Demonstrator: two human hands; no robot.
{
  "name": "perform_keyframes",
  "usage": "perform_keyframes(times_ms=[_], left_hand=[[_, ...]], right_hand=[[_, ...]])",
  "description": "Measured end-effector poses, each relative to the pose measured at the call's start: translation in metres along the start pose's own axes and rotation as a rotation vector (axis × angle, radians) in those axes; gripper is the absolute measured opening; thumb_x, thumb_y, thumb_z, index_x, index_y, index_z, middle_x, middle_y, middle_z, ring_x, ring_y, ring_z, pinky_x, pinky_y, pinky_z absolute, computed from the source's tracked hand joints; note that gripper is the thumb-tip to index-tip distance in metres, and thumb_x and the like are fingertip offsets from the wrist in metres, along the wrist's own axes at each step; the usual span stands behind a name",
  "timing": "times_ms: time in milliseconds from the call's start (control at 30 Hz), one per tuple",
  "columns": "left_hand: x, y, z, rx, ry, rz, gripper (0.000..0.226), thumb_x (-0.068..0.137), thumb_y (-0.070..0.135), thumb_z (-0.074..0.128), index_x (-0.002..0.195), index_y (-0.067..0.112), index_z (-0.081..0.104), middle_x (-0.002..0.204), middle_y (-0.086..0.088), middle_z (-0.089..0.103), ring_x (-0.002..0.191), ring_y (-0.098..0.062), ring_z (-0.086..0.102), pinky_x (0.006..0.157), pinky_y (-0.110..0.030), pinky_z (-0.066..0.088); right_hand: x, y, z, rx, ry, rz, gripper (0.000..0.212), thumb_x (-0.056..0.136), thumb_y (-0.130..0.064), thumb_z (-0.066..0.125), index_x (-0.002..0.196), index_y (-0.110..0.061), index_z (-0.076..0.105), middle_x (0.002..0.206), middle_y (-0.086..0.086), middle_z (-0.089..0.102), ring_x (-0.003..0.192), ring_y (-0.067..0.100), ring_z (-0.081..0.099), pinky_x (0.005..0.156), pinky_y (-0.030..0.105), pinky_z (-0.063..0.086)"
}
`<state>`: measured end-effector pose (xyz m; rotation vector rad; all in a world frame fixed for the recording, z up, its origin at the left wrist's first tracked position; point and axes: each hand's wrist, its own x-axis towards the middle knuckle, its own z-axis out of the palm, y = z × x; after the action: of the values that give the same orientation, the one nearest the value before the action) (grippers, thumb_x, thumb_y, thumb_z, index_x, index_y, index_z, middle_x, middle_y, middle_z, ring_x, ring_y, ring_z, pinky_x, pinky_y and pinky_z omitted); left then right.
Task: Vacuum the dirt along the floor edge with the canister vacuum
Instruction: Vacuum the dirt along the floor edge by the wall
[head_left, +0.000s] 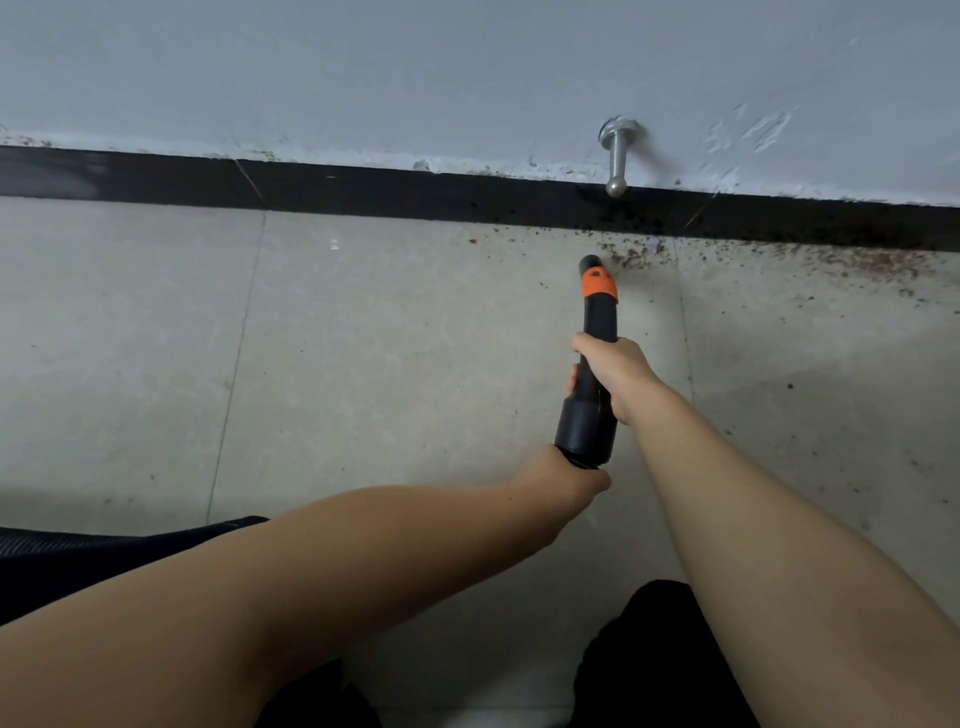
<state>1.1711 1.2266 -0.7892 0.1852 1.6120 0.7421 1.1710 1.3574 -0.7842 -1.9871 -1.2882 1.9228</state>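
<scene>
Mid-sweep along the skirting. Right hand (610, 371) wraps the vacuum nozzle (597, 312); left hand (571, 480) curls under its rear end (fingers mostly hidden). Tip sits just beside the dirt (631, 254), which trails toward 3 o'clock. Next, probably: slide the tip rightward, low against the floor edge.
</scene>
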Motion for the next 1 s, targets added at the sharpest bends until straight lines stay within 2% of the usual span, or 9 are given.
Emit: perform_keyframes(times_ms=[133,233,333,467,633,700,1000], left_hand=[[-0.019,-0.020,0.011,-0.007,-0.036,-0.055,0.011,0.081,0.011,0.059,0.083,0.017,0.051,0.069,-0.004,0.049,0.057,-0.017,0.044,0.056,-0.025,0.039],[-0.026,-0.034,0.008,-0.030,0.004,-0.065,0.015,0.080,0.010,0.057,0.073,0.019,0.047,0.064,-0.004,0.045,0.054,-0.017,0.041,0.052,-0.022,0.035],[-0.023,-0.037,-0.003,-0.068,0.063,-0.059,0.010,0.079,0.011,0.057,0.082,0.016,0.049,0.066,-0.005,0.046,0.054,-0.017,0.042,0.049,-0.021,0.035],[-0.018,-0.032,-0.014,-0.095,0.079,-0.040,0.018,0.077,0.011,0.060,0.094,0.015,0.052,0.070,-0.005,0.049,0.057,-0.018,0.044,0.054,-0.024,0.038],[-0.001,-0.006,-0.017,-0.017,0.009,-0.021,0.028,0.080,0.012,0.065,0.103,0.017,0.049,0.077,-0.005,0.054,0.061,-0.018,0.050,0.056,-0.025,0.044],[0.005,0.005,-0.018,-0.014,0.006,-0.008,0.030,0.079,0.013,0.065,0.106,0.016,0.050,0.081,-0.007,0.056,0.065,-0.020,0.051,0.060,-0.028,0.046],[0.001,-0.023,-0.043,-0.115,0.211,-0.054,0.015,0.077,0.017,0.061,0.090,0.018,0.053,0.072,-0.006,0.053,0.058,-0.018,0.048,0.053,-0.023,0.040]], right_hand=[[-0.018,0.018,-0.004,-0.079,-0.030,0.010,0.008,0.084,-0.008,0.056,0.087,-0.008,0.049,0.058,0.009,0.053,0.045,0.021,0.050,0.054,0.031,0.049],[-0.027,0.026,0.012,-0.155,-0.077,-0.035,0.007,0.083,-0.008,0.054,0.084,-0.007,0.048,0.055,0.010,0.052,0.043,0.022,0.049,0.053,0.031,0.048],[-0.029,0.022,0.028,-0.168,-0.120,-0.069,0.008,0.083,-0.007,0.053,0.081,-0.008,0.046,0.053,0.010,0.051,0.040,0.021,0.048,0.046,0.026,0.046],[-0.025,0.012,0.036,-0.127,-0.130,-0.065,0.009,0.084,-0.006,0.052,0.081,-0.009,0.045,0.055,0.010,0.050,0.039,0.020,0.047,0.044,0.024,0.045],[-0.006,0.000,0.020,-0.012,-0.003,-0.025,0.009,0.085,-0.007,0.057,0.086,-0.008,0.048,0.058,0.008,0.051,0.041,0.019,0.048,0.046,0.026,0.046],[0.002,-0.010,0.017,-0.013,-0.001,-0.024,0.010,0.086,-0.007,0.057,0.086,-0.009,0.047,0.060,0.008,0.051,0.042,0.019,0.049,0.045,0.024,0.046],[-0.007,-0.008,0.085,-0.249,-0.237,-0.118,0.009,0.084,-0.008,0.055,0.088,-0.008,0.047,0.056,0.009,0.053,0.040,0.020,0.050,0.045,0.026,0.047]])
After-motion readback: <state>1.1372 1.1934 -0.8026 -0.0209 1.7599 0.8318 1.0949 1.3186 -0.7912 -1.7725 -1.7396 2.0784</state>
